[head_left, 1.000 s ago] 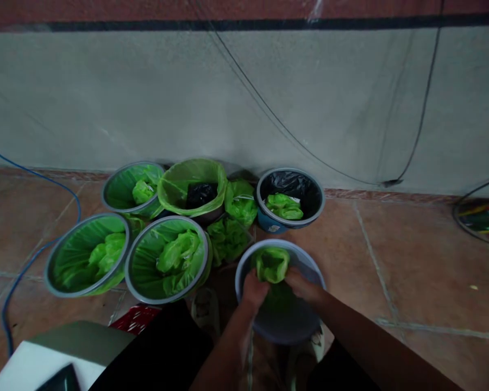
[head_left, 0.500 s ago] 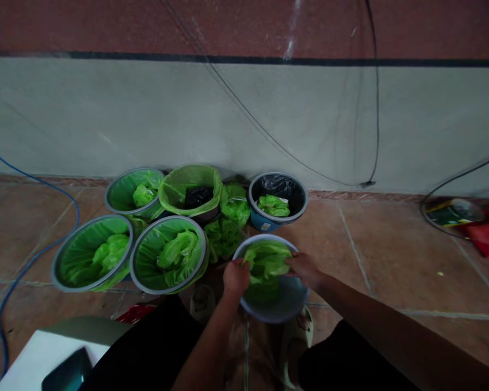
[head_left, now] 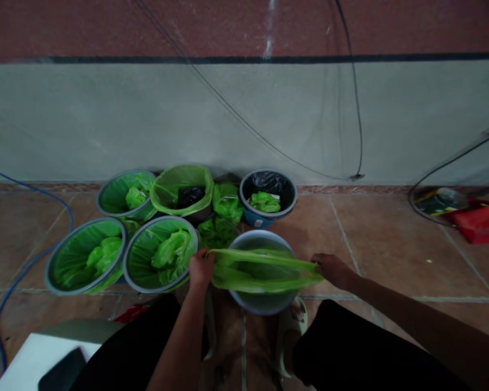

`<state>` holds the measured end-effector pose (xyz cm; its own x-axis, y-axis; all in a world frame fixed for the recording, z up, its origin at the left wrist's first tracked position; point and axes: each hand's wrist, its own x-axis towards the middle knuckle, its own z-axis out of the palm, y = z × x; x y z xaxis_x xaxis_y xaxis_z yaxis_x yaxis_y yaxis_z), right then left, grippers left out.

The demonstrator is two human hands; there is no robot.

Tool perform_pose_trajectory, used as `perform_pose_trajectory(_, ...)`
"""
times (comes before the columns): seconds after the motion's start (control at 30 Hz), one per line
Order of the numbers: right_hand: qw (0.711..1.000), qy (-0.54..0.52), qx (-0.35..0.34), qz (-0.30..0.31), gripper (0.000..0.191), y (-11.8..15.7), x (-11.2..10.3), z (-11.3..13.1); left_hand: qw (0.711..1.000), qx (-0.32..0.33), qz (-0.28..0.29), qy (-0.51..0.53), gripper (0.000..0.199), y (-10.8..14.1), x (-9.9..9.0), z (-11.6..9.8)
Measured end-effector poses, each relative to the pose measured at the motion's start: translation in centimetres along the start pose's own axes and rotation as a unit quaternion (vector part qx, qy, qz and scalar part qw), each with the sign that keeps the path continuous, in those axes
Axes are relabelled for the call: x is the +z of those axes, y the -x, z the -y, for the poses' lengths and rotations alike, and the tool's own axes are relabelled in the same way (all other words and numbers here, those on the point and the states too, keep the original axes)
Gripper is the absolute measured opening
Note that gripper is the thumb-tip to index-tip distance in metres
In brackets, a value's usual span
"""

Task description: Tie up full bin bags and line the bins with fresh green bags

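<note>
A thin green plastic bag [head_left: 264, 270] is stretched wide between my two hands, its mouth spread above a grey-rimmed bin [head_left: 264, 308]. My left hand [head_left: 201, 268] is closed on the bag's left edge, close to the lined bin on that side. On the other edge, out past the bin's rim, my right hand [head_left: 331, 269] pinches the bag. The bin stands on the floor between my feet, and the bag covers much of its opening.
Several lined bins, such as a front one [head_left: 161, 255], stand at left with crumpled green bags inside. A black-lined bin [head_left: 268, 198] is by the wall. A blue cable [head_left: 36, 255], a phone [head_left: 63, 371] on a white surface and a red bag [head_left: 481, 224] lie around.
My hands have moved apart, left and right, pulling the bunched green bag into a wide open stretch over the bin. The camera view has shifted slightly to the right.
</note>
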<state>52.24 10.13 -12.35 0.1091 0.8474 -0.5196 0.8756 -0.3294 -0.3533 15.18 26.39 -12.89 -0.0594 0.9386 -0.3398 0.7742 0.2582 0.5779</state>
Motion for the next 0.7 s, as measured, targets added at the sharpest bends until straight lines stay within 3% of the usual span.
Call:
perform_pose_trajectory(0.1, 0.994, 0.094, 0.039, 0.025, 0.038, -0.2, -0.3, 1.0, 0.990, 0.058, 0.065, -0.107, 0.023, 0.4, -0.7, 0.0)
perform_pose_trajectory(0.2, 0.994, 0.111, 0.011, -0.016, 0.051, -0.7, -0.9, 4.1, 0.968, 0.119, 0.045, -0.214, 0.037, 1.8, -1.0, -1.1)
perform_pose_trajectory(0.3, 0.991, 0.091, -0.080, -0.064, 0.036, -1.3, -1.3, 7.9, 0.948, 0.209, 0.004, -0.242, 0.042, 3.5, -0.4, -3.4)
perform_pose_trajectory(0.4, 0.986, 0.109, -0.122, -0.025, 0.026, -2.0, -1.1, 10.5, 0.922, 0.313, 0.071, -0.217, 0.033, 4.3, 1.3, -5.5)
perform_pose_trajectory(0.53, 0.981, 0.165, -0.100, 0.013, 0.020, -2.6, 0.0, 10.8, 0.891, 0.344, 0.156, -0.251, 0.026, 3.6, 3.7, -5.9)
perform_pose_trajectory(0.7, 0.987, 0.147, -0.067, 0.002, 0.022, -3.3, 1.3, 9.7, 0.873, 0.356, 0.192, -0.273, 0.022, 2.0, 4.7, -5.1)
